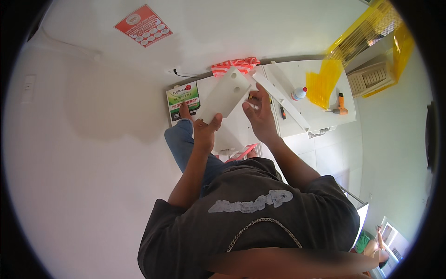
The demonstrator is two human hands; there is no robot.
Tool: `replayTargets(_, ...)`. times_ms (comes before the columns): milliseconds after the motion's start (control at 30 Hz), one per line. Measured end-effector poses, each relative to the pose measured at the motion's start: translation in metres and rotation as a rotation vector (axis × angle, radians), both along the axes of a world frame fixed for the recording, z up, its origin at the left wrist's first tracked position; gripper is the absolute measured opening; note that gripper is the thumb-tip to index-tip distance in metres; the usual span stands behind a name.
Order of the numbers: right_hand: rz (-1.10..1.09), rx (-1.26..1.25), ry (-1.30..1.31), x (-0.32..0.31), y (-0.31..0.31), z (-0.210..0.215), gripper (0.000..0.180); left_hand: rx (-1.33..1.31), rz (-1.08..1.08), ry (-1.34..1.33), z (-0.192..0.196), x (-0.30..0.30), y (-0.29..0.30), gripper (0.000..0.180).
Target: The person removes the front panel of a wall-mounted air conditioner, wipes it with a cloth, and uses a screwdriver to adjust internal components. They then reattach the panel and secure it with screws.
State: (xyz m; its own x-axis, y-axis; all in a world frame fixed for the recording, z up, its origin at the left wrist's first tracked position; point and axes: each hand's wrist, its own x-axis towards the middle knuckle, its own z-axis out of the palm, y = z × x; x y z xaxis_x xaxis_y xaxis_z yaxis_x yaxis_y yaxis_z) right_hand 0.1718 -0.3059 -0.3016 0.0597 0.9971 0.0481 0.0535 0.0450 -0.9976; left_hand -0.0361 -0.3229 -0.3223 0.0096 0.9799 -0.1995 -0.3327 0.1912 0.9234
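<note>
My left hand [206, 133] grips the lower end of a white rectangular panel [224, 96], its thumb across the face. Two round holes show near the panel's upper end, which is tilted up to the right. Beside the panel's right edge is my right hand [263, 120], with thumb and fingers apart. Whether its fingertips touch the edge is hard to make out. Behind that hand, small dark and yellow items are partly hidden. A long white strip [283, 103] lies slantwise just past it on a white flat-topped unit [320, 74].
A green and white box [182, 98] stands at the left, my bare foot against it. A red-striped cloth [235, 65] lies at the back. Rightward are a bottle [298, 94], an orange-handled tool [341, 104], a small black tool [283, 112] and yellow sheeting [324, 83]. Another person [374, 246] sits lower right.
</note>
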Motion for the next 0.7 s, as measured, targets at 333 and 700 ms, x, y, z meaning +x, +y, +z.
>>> replayTargets(333,0.189,-0.012,-0.275,-0.012,0.023,-0.137,0.051,-0.134,-0.199,0.551,-0.013,0.0,-0.042,0.039)
replayTargets(700,-0.245,-0.711,-0.681,0.071,0.056,-0.532,0.04,-0.705,0.088,0.28,-0.166,-0.082,-0.065,0.027)
